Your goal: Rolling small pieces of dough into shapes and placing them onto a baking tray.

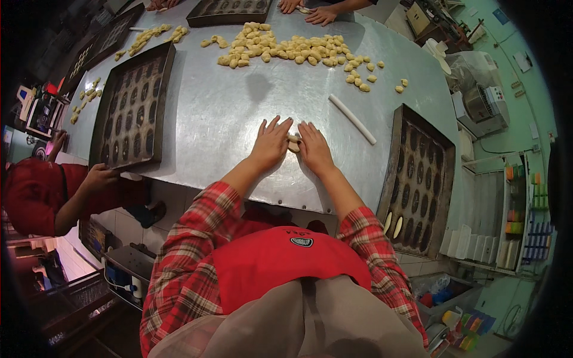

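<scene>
A small piece of pale dough [293, 145] lies on the metal table near its front edge, partly covered by my hands. My left hand [271, 144] is stretched out flat against the dough's left side, fingers spread. From the other side, my right hand [314, 147] lies flat with fingers extended, touching the dough's right end. Beyond them to the right rests a white rolling pin [353, 119]. A heap of yellowish dough pieces [286, 48] spreads over the far part of the table. At the right edge, a dark baking tray [425, 136] holds two shaped dough strips [393, 225] at its near end.
A co-worker in red at the left has a hand [100, 178] on another dark tray [167, 98]. More hands [322, 14] are at work across the table, beside a far tray [230, 19]. Shelving [483, 212] stands right of the table.
</scene>
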Motion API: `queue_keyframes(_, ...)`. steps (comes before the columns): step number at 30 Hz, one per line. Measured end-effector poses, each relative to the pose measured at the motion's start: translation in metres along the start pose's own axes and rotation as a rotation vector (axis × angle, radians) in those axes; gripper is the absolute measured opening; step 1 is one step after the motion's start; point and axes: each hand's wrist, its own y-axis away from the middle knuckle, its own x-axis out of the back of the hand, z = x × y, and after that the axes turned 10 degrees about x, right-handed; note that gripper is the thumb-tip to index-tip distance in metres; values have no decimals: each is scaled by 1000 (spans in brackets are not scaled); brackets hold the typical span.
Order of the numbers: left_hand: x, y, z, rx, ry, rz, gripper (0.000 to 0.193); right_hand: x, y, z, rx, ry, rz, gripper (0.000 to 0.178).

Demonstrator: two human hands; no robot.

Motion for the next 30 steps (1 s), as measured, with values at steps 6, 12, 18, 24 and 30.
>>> queue_keyframes(6,5,45,-11,-28,-122,-271,57,-8,45,-39,20,131,-179,52)
queue_keyframes(12,42,104,-28,183,-20,-19,72,23,18,-58,27,59,-170,48)
queue_keyframes(18,41,103,-43,332,49,213,68,-44,-47,-39,15,254,-290,61)
queue_keyframes(24,42,110,-51,361,168,267,61,-42,9,-97,279,93,-474,79)
queue_keyframes(30,43,105,-51,348,199,229,56,-59,-86,-10,-73,278,-295,71)
